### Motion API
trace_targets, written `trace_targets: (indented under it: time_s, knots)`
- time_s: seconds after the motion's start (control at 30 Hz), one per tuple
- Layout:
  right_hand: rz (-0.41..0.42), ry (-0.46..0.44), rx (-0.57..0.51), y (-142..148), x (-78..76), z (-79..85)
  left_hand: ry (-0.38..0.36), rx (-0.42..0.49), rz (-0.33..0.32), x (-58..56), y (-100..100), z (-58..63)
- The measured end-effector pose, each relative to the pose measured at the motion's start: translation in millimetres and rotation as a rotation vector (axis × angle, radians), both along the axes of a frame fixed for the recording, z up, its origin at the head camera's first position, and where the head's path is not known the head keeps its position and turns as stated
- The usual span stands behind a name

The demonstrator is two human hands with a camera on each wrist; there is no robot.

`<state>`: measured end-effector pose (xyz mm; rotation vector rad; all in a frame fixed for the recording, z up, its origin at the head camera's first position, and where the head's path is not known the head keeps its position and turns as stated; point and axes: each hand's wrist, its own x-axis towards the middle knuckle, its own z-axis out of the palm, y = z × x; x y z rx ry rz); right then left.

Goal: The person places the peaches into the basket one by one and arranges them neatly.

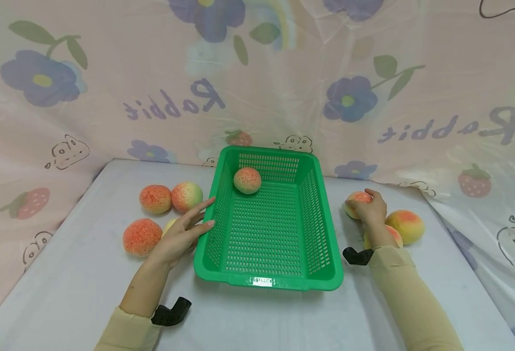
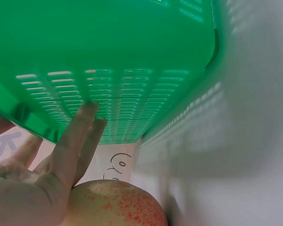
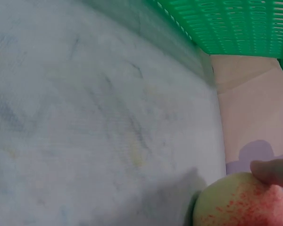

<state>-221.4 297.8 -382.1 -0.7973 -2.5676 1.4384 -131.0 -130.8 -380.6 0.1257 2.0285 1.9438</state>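
Observation:
A green plastic basket [image 1: 263, 280] stands in the middle of the table with one red-speckled peach [image 1: 247, 181] inside, at its far left corner. My left hand [image 1: 182, 239] rests against the basket's left side. Its thumb and index fingertip touch the rim, and two fairly straight fingers [image 2: 70, 141] press the slotted outer wall. On the right, my right hand [image 1: 371, 207] grips a peach [image 1: 357, 199] between thumb and fingers. That peach [image 3: 240, 202] sits low in the right wrist view, where a single digit shows on top and most of the hand is out of frame.
Left of the basket lie red-speckled peaches [image 1: 142, 237], [image 1: 155, 199] and a half-green peach [image 1: 187, 196]; a yellowish fruit [image 1: 169, 225] is partly behind my left hand. By my right wrist are a yellow-red fruit [image 1: 405, 226] and another [image 1: 395, 235], partly covered. A patterned curtain [image 1: 275, 97] hangs behind.

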Motion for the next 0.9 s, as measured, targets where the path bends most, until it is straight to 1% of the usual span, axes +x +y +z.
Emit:
trace_targets:
  time_s: [0.2, 0.37, 0.53, 0.9]
  knots:
    - [0.021, 0.007, 0.070, -0.7, 3.1, 1.8, -0.003, 0.003, 0.004, 0.2, 0.7, -0.1]
    - [0.047, 0.011, 0.049, 1.0, 1.2, 5.8, -0.001, 0.005, 0.005, -0.5, 0.2, -0.7]
    - [0.058, 0.012, 0.037, 0.0, 1.1, 13.3, -0.001, -0.005, 0.009, -1.5, 0.2, -0.4]
    - [0.103, 0.063, 0.037, -1.3, 4.3, 36.0, -0.009, -0.007, 0.013, 0.0, 1.0, 0.5]
